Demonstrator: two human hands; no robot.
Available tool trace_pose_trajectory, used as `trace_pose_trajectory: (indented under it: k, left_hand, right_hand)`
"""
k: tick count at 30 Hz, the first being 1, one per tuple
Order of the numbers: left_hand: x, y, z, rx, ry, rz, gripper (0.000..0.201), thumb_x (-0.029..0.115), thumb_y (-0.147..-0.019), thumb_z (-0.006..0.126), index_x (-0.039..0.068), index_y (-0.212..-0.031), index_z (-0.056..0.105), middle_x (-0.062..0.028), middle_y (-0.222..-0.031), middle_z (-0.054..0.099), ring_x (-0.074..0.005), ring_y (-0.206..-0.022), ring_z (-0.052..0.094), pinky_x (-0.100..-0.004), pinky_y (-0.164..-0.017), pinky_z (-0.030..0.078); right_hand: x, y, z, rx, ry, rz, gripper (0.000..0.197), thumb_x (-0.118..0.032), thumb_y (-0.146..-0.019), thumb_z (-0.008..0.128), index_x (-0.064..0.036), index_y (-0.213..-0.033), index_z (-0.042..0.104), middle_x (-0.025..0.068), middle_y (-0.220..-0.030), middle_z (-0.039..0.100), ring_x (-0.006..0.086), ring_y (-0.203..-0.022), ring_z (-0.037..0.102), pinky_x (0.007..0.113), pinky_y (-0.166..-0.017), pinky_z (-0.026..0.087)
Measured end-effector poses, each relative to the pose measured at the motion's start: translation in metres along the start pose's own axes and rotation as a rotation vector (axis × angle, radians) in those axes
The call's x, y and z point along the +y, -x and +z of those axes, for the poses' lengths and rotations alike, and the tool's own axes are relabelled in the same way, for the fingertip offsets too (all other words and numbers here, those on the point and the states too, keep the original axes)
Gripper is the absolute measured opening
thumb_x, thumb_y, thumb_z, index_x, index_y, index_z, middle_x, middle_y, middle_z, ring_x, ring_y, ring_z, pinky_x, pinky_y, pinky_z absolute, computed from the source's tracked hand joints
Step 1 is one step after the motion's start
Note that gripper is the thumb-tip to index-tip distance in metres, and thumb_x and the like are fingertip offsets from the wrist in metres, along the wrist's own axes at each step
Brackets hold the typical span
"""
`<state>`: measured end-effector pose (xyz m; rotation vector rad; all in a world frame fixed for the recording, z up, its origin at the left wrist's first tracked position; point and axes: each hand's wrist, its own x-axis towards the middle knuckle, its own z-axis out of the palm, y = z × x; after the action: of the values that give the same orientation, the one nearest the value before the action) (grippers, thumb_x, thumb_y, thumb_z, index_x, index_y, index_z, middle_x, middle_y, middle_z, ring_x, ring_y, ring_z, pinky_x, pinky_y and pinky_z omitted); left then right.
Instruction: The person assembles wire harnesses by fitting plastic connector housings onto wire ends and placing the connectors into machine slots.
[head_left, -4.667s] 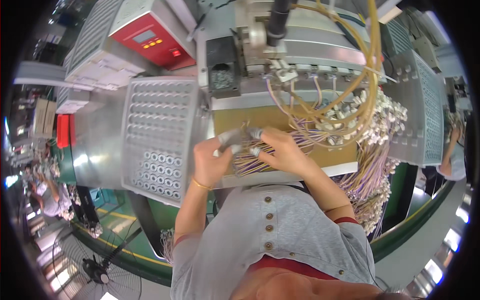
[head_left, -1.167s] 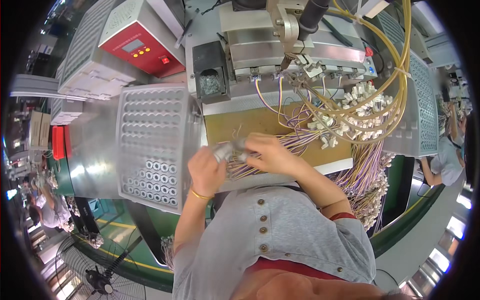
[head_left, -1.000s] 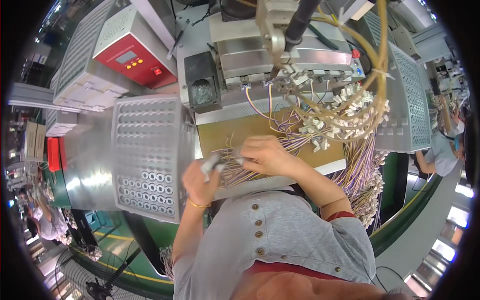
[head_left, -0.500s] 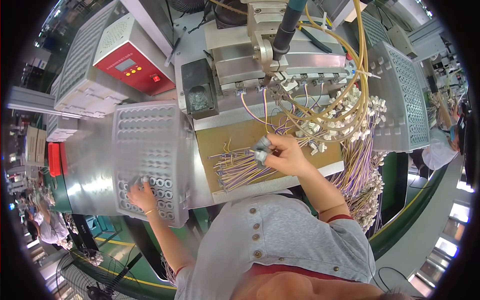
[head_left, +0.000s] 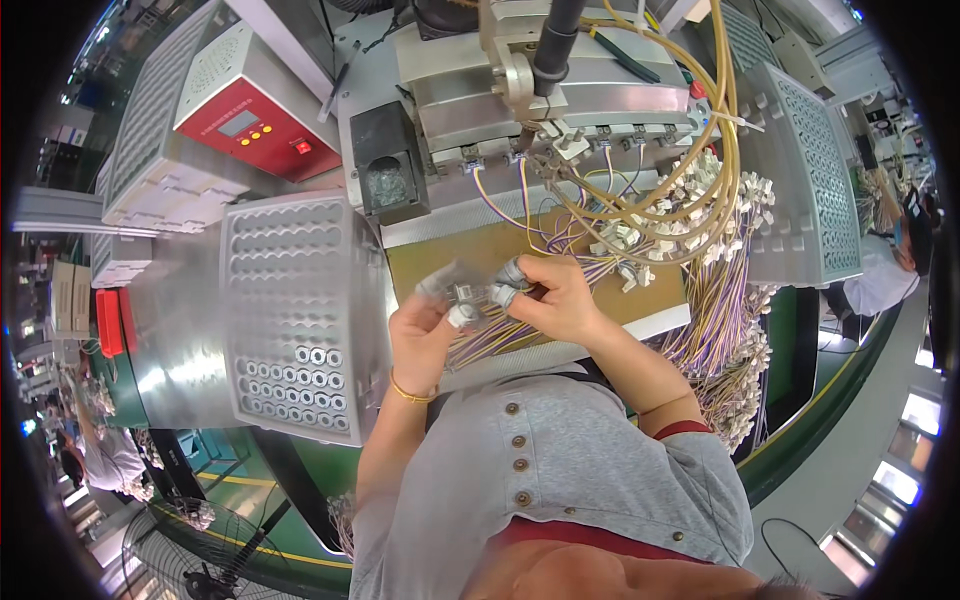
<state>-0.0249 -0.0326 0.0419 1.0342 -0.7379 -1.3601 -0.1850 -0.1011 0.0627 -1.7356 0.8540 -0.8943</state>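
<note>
My left hand (head_left: pixel 422 325) and my right hand (head_left: pixel 555 300) meet over the brown work mat, fingertips almost touching. Grey covers sit on the thumbs and fingers of both. My left fingers are pinched and blurred around a small light grey part (head_left: pixel 465 292), whose kind I cannot make out. My right thumb and fingers are pressed together, and what they hold is hidden. Beneath and beside the hands lie purple and yellow wires (head_left: pixel 490 342). Left of them stands a clear plastic tray (head_left: pixel 285 255) with several rows of round ring-like metal parts (head_left: pixel 305 392) at its near end.
Ahead is a metal machine (head_left: pixel 530 95) with wires clipped along its front. A black box (head_left: pixel 385 160) stands beside it. Looped tan hoses (head_left: pixel 728 130) hang above white-connector wire bundles (head_left: pixel 715 330) on the right. A red-fronted control box (head_left: pixel 260 130) is at the far left.
My left hand has left the ring parts in the tray and come right, up to my right hand. My right hand stays over the mat, slightly lower left. The view has shifted a little.
</note>
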Motion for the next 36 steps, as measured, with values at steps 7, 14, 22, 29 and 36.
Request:
trace_pose_trajectory:
  k: [7,14,22,29,36]
  left_hand:
    - [-0.001,-0.002,0.009,-0.056,-0.027,0.021,0.045,-0.001,-0.074,0.061,-0.005,-0.116,0.044,-0.0104,-0.105,0.055,-0.0142,-0.084,0.055,-0.0203,-0.058,0.049]
    - [0.006,-0.003,0.022,-0.049,-0.057,0.07,0.031,-0.004,-0.075,0.058,-0.006,-0.105,0.053,-0.0106,-0.097,0.058,-0.0139,-0.082,0.056,-0.0233,-0.066,0.049]
    - [-0.009,-0.014,0.028,0.087,0.208,-0.089,0.018,0.008,-0.081,0.053,0.0,-0.098,0.057,-0.0043,-0.083,0.06,-0.0098,-0.066,0.056,-0.0199,-0.052,0.044]
    - [-0.017,-0.022,0.034,-0.134,0.296,-0.177,0.023,0.008,-0.082,0.052,0.001,-0.103,0.054,-0.0061,-0.092,0.059,-0.0121,-0.071,0.055,-0.0222,-0.054,0.046]
    - [-0.058,-0.042,-0.002,-0.235,-1.239,0.531,0.03,0.007,-0.072,0.059,0.004,-0.102,0.057,-0.0106,-0.082,0.057,-0.0211,-0.078,0.054,-0.0286,-0.06,0.045]
  right_hand:
    - [0.002,-0.001,-0.004,0.024,-0.056,-0.028,0.009,-0.006,-0.066,0.061,-0.0002,-0.069,0.055,0.0013,-0.053,0.049,0.004,-0.046,0.042,0.02,-0.04,0.032]
    - [0.0,-0.004,-0.013,-0.091,0.045,-0.117,0.005,-0.002,-0.065,0.057,-0.0008,-0.069,0.054,0.0005,-0.051,0.047,0.0034,-0.044,0.038,0.021,-0.039,0.029]
    - [0.0,0.003,-0.006,-0.052,-0.224,0.272,0.009,-0.004,-0.069,0.056,0.0007,-0.076,0.052,-0.0007,-0.055,0.046,0.0022,-0.05,0.038,0.021,-0.044,0.032]
    - [0.009,0.005,-0.021,-0.067,-0.44,0.394,0.011,-0.005,-0.072,0.058,0.0002,-0.081,0.055,-0.0029,-0.064,0.051,0.0037,-0.057,0.045,0.02,-0.049,0.036]
    - [0.05,0.007,-0.095,0.748,-0.249,0.199,0.012,-0.011,-0.07,0.058,-0.0048,-0.064,0.049,-0.0037,-0.06,0.047,0.0039,-0.051,0.043,0.018,-0.045,0.034]
